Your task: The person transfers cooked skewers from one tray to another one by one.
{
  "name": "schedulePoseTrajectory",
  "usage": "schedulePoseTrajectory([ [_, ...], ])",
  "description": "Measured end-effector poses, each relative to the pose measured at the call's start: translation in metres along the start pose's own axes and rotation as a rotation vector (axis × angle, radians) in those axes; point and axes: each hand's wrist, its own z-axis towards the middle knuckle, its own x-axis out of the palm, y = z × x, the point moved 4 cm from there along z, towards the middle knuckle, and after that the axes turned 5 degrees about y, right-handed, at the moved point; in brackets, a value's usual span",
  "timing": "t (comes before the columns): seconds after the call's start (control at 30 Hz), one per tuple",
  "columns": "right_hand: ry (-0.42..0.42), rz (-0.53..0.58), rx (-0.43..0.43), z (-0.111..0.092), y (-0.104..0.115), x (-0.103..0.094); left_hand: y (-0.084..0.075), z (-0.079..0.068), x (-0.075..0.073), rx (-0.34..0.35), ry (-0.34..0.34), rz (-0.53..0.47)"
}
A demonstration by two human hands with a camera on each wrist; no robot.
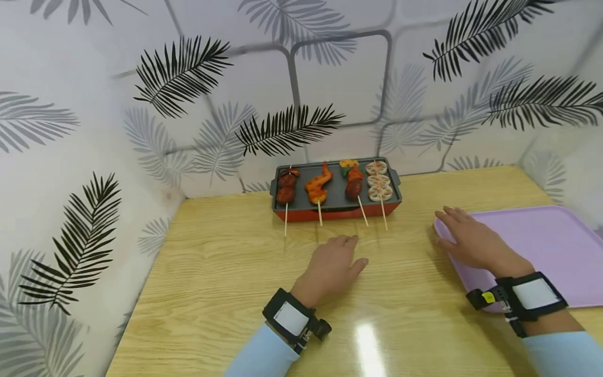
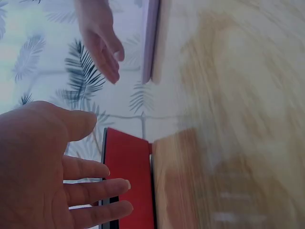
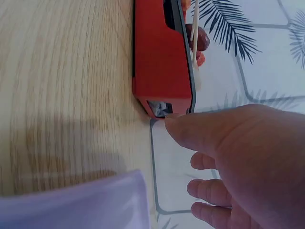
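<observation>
1. The red grill (image 1: 301, 215) stands upright on the tabletop (image 1: 207, 262) and is the landmark for all places below.
2. Four skewers lie across the grill, sticks overhanging its near side: brown meat skewer (image 1: 286, 195) at its left end, orange skewer (image 1: 317, 192) next, mixed skewer (image 1: 354, 189) beyond that, lotus-root skewer (image 1: 379, 180) at its right end.
3. Purple tray (image 1: 542, 241): right of the grill, apart from it; no load visible.
4. Left hand (image 1: 330, 268): on the grill's near side, below the stick ends; grip wide, fingers extended, holding nothing.
5. Right hand (image 1: 473, 241): right of the grill and nearer the person, over the tray edge that faces the grill; grip wide and unloaded.
6. Risk, judged: a left hand raised or pushed toward the grill could catch the overhanging sticks and tip a skewer.
7. Risk, judged: a low sweep by the right hand could let its wrist camera (image 1: 478, 299) snag the tray edge facing the grill.
8. Risk, judged: an uneven push at one end could turn the grill, shifting the loosely laid skewers.
</observation>
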Motion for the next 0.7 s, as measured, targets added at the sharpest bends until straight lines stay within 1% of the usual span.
schedulePoseTrajectory([
  [0.1,0.015,-0.01,0.041,-0.002,-0.009,0.0,-0.011,0.008,0.001,0.002,0.021,0.044],
  [0.23,0.029,-0.036,0.116,-0.008,-0.024,-0.001,-0.026,0.015,0.002,0.015,0.033,0.078],
  [0.33,0.043,-0.043,0.157,-0.015,-0.036,-0.002,-0.037,0.02,0.004,0.024,0.042,0.084],
  [0.5,0.059,-0.036,0.2,-0.027,-0.053,-0.007,-0.048,0.03,0.014,0.002,0.06,0.089],
  [0.6,0.054,-0.04,0.219,-0.033,-0.065,-0.012,-0.055,0.039,0.015,-0.011,0.046,0.076],
  [0.7,0.047,-0.049,0.229,-0.04,-0.082,-0.016,-0.064,0.047,0.014,-0.008,0.026,0.057],
])
